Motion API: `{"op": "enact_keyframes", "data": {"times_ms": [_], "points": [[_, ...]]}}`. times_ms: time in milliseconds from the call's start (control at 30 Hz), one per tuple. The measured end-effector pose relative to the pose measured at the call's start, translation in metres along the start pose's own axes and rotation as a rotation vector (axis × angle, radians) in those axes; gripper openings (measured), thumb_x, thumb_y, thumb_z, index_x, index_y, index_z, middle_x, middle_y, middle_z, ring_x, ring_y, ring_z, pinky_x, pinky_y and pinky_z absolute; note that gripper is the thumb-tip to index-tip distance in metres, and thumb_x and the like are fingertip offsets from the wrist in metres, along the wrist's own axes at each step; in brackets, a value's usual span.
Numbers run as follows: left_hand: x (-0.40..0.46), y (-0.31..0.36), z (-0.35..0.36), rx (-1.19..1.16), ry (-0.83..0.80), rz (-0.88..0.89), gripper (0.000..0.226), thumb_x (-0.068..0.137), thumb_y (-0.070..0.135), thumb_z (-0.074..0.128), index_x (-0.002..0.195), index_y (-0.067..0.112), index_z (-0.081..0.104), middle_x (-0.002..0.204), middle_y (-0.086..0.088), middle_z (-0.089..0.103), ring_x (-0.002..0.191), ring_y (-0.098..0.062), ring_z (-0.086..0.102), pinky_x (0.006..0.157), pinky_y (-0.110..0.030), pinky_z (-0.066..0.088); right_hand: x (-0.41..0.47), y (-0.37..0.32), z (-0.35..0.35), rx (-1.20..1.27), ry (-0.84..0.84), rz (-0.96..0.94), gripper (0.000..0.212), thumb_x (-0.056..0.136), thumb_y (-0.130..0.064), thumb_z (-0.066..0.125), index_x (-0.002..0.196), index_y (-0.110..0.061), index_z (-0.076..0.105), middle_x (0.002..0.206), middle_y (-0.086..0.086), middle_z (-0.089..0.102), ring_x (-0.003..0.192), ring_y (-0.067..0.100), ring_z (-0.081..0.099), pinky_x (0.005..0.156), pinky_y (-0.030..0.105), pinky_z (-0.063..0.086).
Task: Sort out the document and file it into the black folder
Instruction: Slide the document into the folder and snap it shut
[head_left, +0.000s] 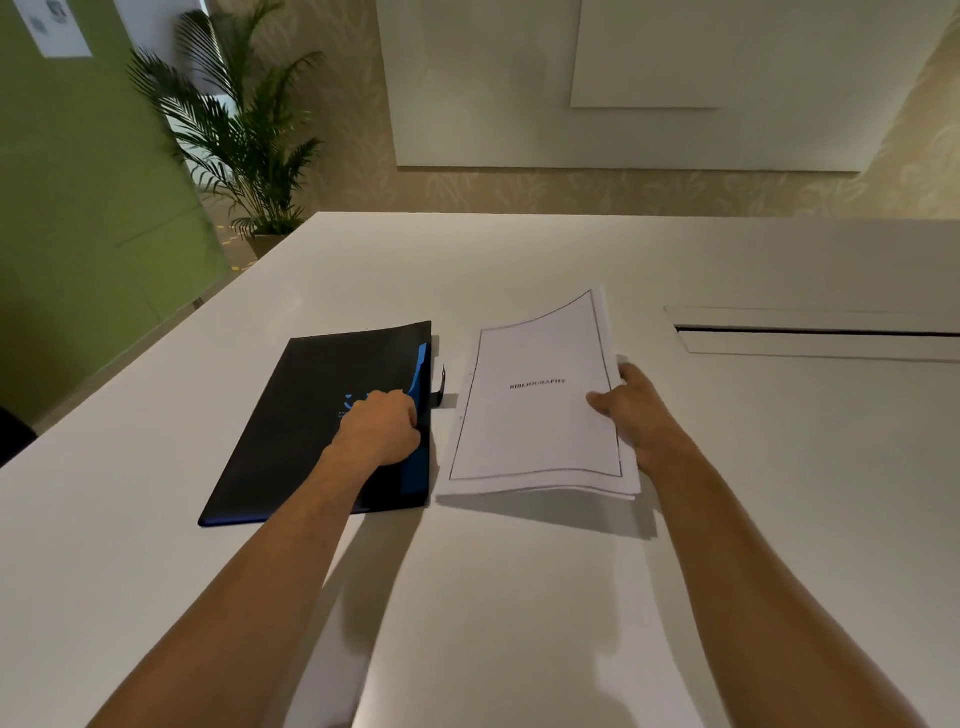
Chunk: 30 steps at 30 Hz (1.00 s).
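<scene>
Potted palm (244, 140) far left by the green wall (78, 182). White table (519, 597) in front. Black folder (311, 415) lies flat, closed, left of centre, blue edge showing along its right side. Left hand (382, 428) rests on it, fingers curled down at the right edge; whether it pinches the cover, can't tell. Just beside, the document (535, 415), a stack with "BIBLIOGRAPHY" on top, far corner curling up. Right hand (631, 405) grips the stack's right edge, thumb on top. Cable slot (815, 332) in table, far right.
</scene>
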<state>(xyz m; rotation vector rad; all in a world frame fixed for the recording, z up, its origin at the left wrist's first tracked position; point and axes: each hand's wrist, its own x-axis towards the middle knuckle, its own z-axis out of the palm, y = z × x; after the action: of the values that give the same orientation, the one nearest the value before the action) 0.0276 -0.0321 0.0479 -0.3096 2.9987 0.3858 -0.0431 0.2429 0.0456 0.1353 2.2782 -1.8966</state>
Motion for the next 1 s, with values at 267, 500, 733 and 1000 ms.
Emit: {"op": "enact_keyframes", "data": {"times_ms": [267,500,733,1000], "points": [[-0.008,-0.001,-0.014,-0.189,0.174,-0.013,0.019,0.093,0.007,0.048,0.099,0.01,0.066,0.099,-0.005,0.065,0.07,-0.013,0.057,0.066,-0.029,0.049,-0.012,-0.027,0.009,0.174,0.219,-0.192,0.036,0.09,0.003,0.051,0.121,-0.013,0.045,0.089,-0.002,0.058,0.067,0.009,0.053,0.05,0.015,0.046],[-0.013,0.01,-0.025,-0.239,0.304,-0.033,0.02,0.096,0.009,0.049,0.105,0.009,0.067,0.105,-0.006,0.064,0.083,-0.016,0.058,0.082,-0.033,0.051,-0.031,-0.037,0.045,0.068,0.207,-0.258,0.04,0.088,-0.001,0.039,0.125,-0.017,0.041,0.103,0.006,0.06,0.069,0.012,0.056,0.051,0.024,0.042],[-0.016,0.029,-0.03,-0.251,0.352,0.007,0.018,0.095,0.01,0.05,0.099,0.007,0.068,0.089,-0.008,0.064,0.062,-0.01,0.052,0.071,-0.028,0.048,-0.035,-0.043,0.069,-0.035,-0.042,-0.198,0.048,0.09,-0.003,0.04,0.136,-0.017,0.034,0.115,0.008,0.058,0.08,0.023,0.057,0.042,0.02,0.038],[-0.023,0.049,-0.023,-0.215,0.326,0.046,0.019,0.095,0.011,0.051,0.101,0.007,0.069,0.093,-0.01,0.067,0.071,-0.012,0.056,0.072,-0.025,0.046,-0.018,-0.049,0.073,-0.132,-0.099,-0.15,0.047,0.097,-0.012,0.041,0.143,-0.013,0.03,0.127,0.01,0.051,0.096,0.027,0.056,0.051,0.025,0.047]]}}
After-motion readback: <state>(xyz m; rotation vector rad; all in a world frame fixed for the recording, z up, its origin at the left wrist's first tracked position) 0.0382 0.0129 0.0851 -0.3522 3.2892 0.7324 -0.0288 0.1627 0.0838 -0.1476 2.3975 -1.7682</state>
